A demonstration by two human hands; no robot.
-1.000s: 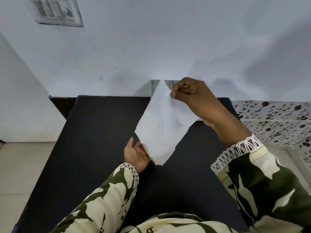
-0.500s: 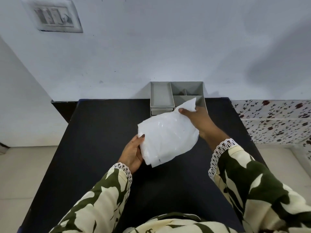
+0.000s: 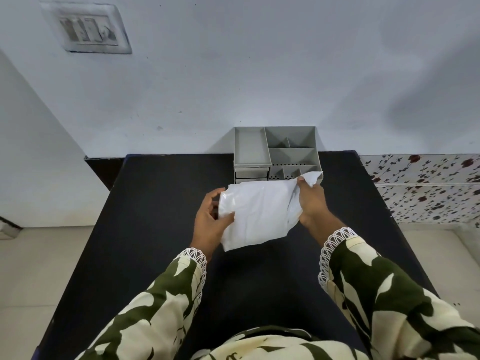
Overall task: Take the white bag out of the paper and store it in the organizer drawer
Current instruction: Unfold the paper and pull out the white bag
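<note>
Now pinching white bag [image 3: 259,211] at both ends, left hand [image 3: 209,224] and right hand [image 3: 313,201], above black counter [image 3: 155,229], near grey organizer [image 3: 278,152].

Head-worn view, forward-down, close over table [image 3: 161,229]

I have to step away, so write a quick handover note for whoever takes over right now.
Left hand: grip shut on the near-left edge of the white bundle, thumb on top.
Right hand: grip shut on its far-right corner.
The bundle is held over the black table, just in front of the grey organizer at the wall.
Done: bundle picked up. I cannot tell the paper from the bag yet.
Left: take the bag out of the paper, open a drawer (they look closed) and store the bag inside.
</note>
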